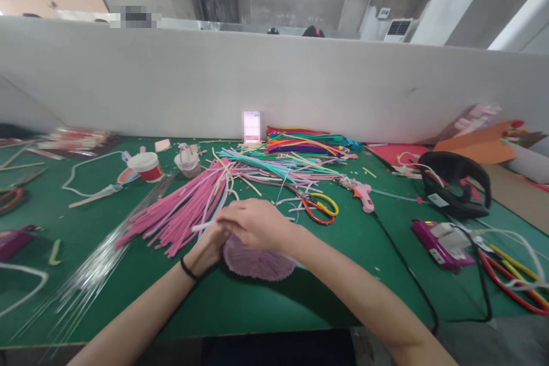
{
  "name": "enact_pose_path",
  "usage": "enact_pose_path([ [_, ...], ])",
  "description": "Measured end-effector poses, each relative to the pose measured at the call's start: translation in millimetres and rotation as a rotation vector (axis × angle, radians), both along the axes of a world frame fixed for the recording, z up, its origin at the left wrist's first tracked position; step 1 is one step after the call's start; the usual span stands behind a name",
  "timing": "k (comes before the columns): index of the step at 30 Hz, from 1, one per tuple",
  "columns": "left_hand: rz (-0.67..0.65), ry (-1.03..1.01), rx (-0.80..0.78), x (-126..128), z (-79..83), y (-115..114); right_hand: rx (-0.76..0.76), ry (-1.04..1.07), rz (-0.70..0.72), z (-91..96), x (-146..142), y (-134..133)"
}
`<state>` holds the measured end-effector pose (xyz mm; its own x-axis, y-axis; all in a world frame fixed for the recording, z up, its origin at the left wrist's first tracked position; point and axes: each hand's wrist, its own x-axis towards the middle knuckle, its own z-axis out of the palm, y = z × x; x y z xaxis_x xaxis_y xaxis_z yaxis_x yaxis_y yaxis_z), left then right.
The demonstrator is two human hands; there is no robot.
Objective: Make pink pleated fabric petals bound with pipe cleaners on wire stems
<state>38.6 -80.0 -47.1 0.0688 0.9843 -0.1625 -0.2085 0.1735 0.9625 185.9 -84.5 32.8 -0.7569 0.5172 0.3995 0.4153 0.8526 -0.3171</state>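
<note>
In front of me, over the near middle of the table, hangs a rounded lilac piece (257,263) with fine ridges, seemingly of fuzzy pipe cleaners. My left hand (217,243), a black band on its wrist, is closed at its upper left side. Over the top curls my right hand (253,223), its fingers bent and meeting the left ones. A pale lilac stem (203,227) pokes out leftward past my left hand. The fingertips and the point they grip are hidden. Just beyond lies a fanned bundle of pink pipe cleaners (175,209).
Red-and-yellow scissors (319,209) and a pink glue gun (362,194) lie to the right, its black cord trailing forward. Further right are a purple power strip (441,243) and a black headband (457,183). Clear thin rods (100,254) and a paper cup (146,167) are left.
</note>
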Motion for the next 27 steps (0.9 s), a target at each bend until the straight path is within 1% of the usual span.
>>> enact_pose_path([
  [3, -0.107, -0.033, -0.016, 7, 10.2, -2, 0.005, 0.123, -0.123, 16.6, 18, 1],
  [4, -0.156, -0.042, -0.021, 8, 13.8, -2, 0.023, 0.154, -0.180, 22.9, 25, 1],
  [6, -0.195, -0.056, -0.012, 9, 19.1, -3, 0.096, 0.146, -0.288, 34.8, 40, 1],
  [9, -0.200, -0.063, 0.010, 9, 21.3, -3, 0.186, -0.035, -0.447, 46.9, 59, 2],
  [12, -0.203, -0.049, 0.021, 9, 20.3, -3, 0.200, -0.268, -0.545, 49.8, 66, 2],
  [14, -0.193, -0.033, 0.032, 9, 20.3, -3, 0.188, -0.391, -0.570, 48.4, 63, 4],
  [18, -0.155, -0.003, 0.061, 10, 22.5, -5, 0.120, -0.543, -0.529, 47.9, 44, 11],
  [22, -0.129, 0.064, 0.063, 10, 23.1, -5, 0.039, -0.585, -0.559, 54.6, 28, 17],
  [27, -0.100, 0.118, 0.066, 9, 22.5, -4, -0.014, -0.606, -0.593, 56.2, 23, 19],
])
